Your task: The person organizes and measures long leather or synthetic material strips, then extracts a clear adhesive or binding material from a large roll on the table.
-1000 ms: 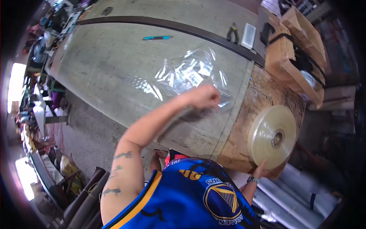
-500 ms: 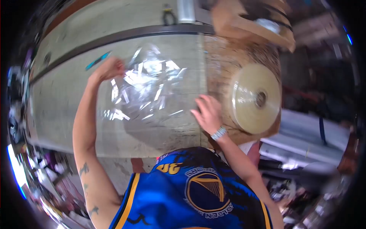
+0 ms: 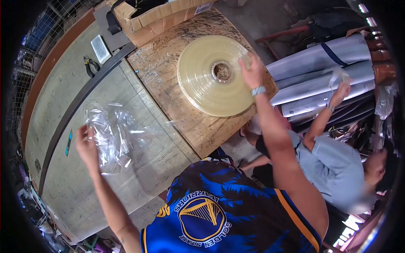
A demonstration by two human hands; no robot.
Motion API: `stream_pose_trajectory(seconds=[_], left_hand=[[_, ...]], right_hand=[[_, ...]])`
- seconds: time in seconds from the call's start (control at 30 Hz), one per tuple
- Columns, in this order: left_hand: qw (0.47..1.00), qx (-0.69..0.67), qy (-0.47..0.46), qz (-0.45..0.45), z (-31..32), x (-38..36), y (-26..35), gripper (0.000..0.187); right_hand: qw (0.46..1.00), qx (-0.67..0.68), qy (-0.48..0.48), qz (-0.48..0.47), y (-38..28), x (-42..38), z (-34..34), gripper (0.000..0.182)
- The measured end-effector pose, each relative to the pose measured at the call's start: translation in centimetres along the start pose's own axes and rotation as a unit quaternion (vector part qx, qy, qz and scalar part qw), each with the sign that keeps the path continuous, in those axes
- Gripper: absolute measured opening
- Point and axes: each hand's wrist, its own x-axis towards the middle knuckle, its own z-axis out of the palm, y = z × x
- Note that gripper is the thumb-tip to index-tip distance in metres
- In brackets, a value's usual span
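My left hand point(image 3: 87, 147) is at the left edge of a crumpled heap of clear plastic film point(image 3: 112, 137) on the grey tabletop. Its fingers are slightly bent and apart, touching the heap or just beside it. A faint clear strip runs from the heap toward a large flat roll of clear film point(image 3: 200, 88), which lies on a wooden board. My right hand point(image 3: 252, 72) rests on the roll's right rim, fingers apart. A turquoise cutter knife point(image 3: 68, 143) lies left of my left hand.
Black-handled pliers point(image 3: 91, 66) and a pale metal block point(image 3: 101, 49) lie beyond a dark metal strip point(image 3: 80, 99). A cardboard box point(image 3: 164, 19) stands at the back. On the right, a co-worker in a grey shirt point(image 3: 333, 164) is near long grey-wrapped rolls point(image 3: 320, 71).
The view has swung to the right. My right hand has gone from the tabletop to the film roll's rim. My left hand has loosened from a fist beside the film heap.
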Motion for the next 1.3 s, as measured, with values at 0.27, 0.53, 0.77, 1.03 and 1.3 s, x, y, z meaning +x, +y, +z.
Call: stream_pose_trajectory(seconds=[0.27,0.53,0.77,1.03,1.3], left_hand=[[0.988,0.082,-0.124,-0.044,31.4,-8.0,21.8,0.075],[0.982,0.115,-0.137,0.054,33.8,-3.0,21.6,0.072],[0.914,0.104,-0.276,0.278,36.8,8.8,22.3,0.096],[0.819,0.119,-0.336,0.449,41.0,14.6,28.9,0.081],[0.958,0.076,-0.106,0.254,23.7,-4.0,20.8,0.07]], right_hand=[[0.958,0.049,-0.265,0.094,13.8,7.1,5.4,0.096],[0.935,0.107,-0.308,0.14,11.6,4.8,0.1,0.08],[0.912,0.163,-0.226,0.3,7.6,-5.4,-3.0,0.058],[0.901,0.222,-0.051,0.368,1.1,-16.2,-0.5,0.072],[0.9,0.257,-0.112,0.332,2.0,-15.8,-0.3,0.05]])
